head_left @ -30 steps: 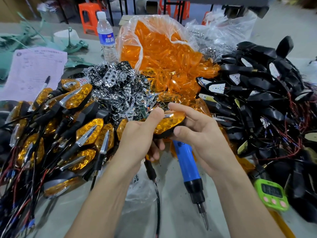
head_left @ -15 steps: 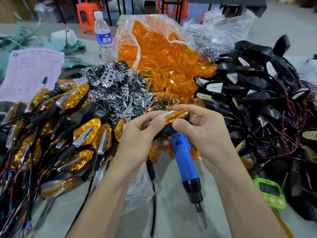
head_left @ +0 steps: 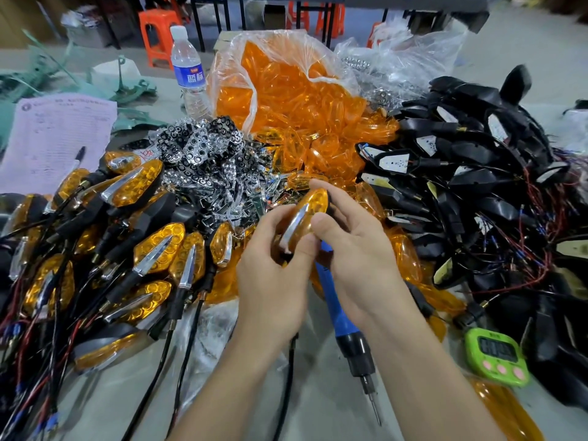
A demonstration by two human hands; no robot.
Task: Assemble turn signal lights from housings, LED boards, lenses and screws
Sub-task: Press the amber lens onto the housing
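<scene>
We find both hands together at the middle of the scene, clamped on one thing: a black-bodied turn signal light (head_left: 310,214) with an amber plastic lens and a chrome spear-shaped strip down its face. The left hand (head_left: 273,281) curls round the near end, thumb on the foot of the chrome strip. The right hand (head_left: 359,249) pinches the far half, thumb on the lens and forefinger hooked over the far tip. The light's long axis runs from near-left to far-right, tilted up, lens facing the camera, so its back is turned away and we cannot tell whether a screw sits there. The blue-handled electric screwdriver (head_left: 334,300) lies on the grey table (head_left: 318,393) with its handle passing under the hands and its bit pointing near. The right hand is plainly the nearer to it, though we cannot tell whether they touch. To the left, nearer the left hand, lies the heap of finished amber lights (head_left: 152,249) on black stalks and wires. To the right, well apart, is the pile of black plastic housings (head_left: 461,186), some showing white LED boards, and far off the clear bag of loose orange lenses (head_left: 296,100). We judge the coming move turns on this: roll the light about its long axis to meet the driver, or pass it left to the heap
</scene>
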